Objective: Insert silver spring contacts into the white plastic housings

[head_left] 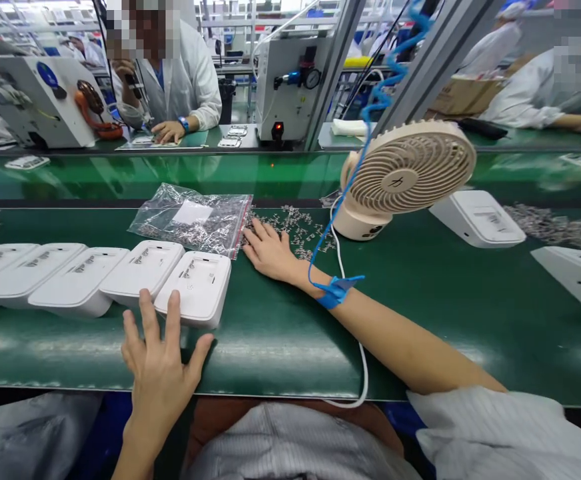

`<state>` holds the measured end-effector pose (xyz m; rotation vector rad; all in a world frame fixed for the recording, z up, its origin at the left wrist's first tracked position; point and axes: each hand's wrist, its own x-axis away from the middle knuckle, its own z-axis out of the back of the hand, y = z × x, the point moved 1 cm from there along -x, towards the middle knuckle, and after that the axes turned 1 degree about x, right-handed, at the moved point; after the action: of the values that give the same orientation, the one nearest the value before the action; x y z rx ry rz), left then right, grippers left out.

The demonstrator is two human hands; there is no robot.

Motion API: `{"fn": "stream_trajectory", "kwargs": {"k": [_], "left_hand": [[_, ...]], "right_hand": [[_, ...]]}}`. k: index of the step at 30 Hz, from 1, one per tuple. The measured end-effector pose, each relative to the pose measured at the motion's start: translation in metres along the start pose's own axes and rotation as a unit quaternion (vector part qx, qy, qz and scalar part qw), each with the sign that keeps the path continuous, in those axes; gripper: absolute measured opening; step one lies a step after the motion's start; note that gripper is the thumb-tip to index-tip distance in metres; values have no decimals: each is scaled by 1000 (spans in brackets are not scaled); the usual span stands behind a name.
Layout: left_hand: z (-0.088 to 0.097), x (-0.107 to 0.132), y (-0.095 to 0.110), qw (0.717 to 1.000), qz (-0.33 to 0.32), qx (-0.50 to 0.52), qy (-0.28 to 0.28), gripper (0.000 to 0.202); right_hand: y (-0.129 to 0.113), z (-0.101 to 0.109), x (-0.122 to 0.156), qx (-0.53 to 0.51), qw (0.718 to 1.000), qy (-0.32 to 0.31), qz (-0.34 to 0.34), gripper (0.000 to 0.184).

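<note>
My left hand [160, 357] has its fingers spread, with the fingertips at the near edge of a white plastic housing [195, 283]. That housing is the last in a row of several alike, each with a recessed top; another white housing [143, 267] sits just left of it. Farther out, my right hand [270, 252] lies with fingers stretched over a scatter of small metal parts [295, 227]. Whether a part is under its fingertips I cannot tell. Beside those fingers rests a clear zip bag [190, 217] with small metal parts inside. A blue wrist strap [338, 292] circles my right wrist.
A beige fan [405, 173] stands right of the scattered parts, its white cable [363, 367] running to the table's front edge. A blue cord [353, 177] hangs down to the strap. More white housings [480, 217] are at right. Across the line sits a person [180, 80].
</note>
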<state>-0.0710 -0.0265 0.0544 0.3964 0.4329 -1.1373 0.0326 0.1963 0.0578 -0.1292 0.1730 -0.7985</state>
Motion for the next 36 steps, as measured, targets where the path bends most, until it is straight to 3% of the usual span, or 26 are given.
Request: {"fn": "stream_trajectory", "kwargs": {"k": [4,8,13,17,21,23,25,26,28,29,30,33,36], "left_hand": [[-1,1,1,1000,-12,-7,12,76],[-2,1,1,1000,-5,-1,19,76],[-4,2,0,1000,-1,9,17,74],[-5,6,3,1000,1,15,17,73],[5,1,-8,996,-24,69,59,70],[16,-18,-23,992,-39,92,74,67],[25,-54,-44,992,-34,71,98,61],[26,-77,-55,995,-18,57,79,56],[20,-128,-80,997,70,25,-35,52],[13,-153,-91,984,118,17,-132,51],[4,-176,-100,973,137,22,-182,47],[-27,-223,-118,943,188,46,-271,34],[-49,-240,-119,919,225,81,-313,29]], "right_hand": [[12,6,-8,26,1000,10,-6,43],[13,12,-29,13,998,33,60,43],[-4,17,-62,-72,982,90,148,35],[-15,13,-84,-62,975,12,212,33],[-22,5,-99,-42,968,-18,245,54],[-25,1,-103,-38,967,-27,250,55],[-29,-3,-105,-45,968,-40,246,57],[-31,-5,-105,-54,968,-47,239,60],[-34,-10,-106,-83,968,-59,229,69],[-35,-12,-105,-101,967,-60,227,73],[-35,-15,-105,-118,965,-58,228,77],[-35,-21,-102,-146,960,-37,234,83],[-32,-24,-99,-158,958,-17,239,80]]}}
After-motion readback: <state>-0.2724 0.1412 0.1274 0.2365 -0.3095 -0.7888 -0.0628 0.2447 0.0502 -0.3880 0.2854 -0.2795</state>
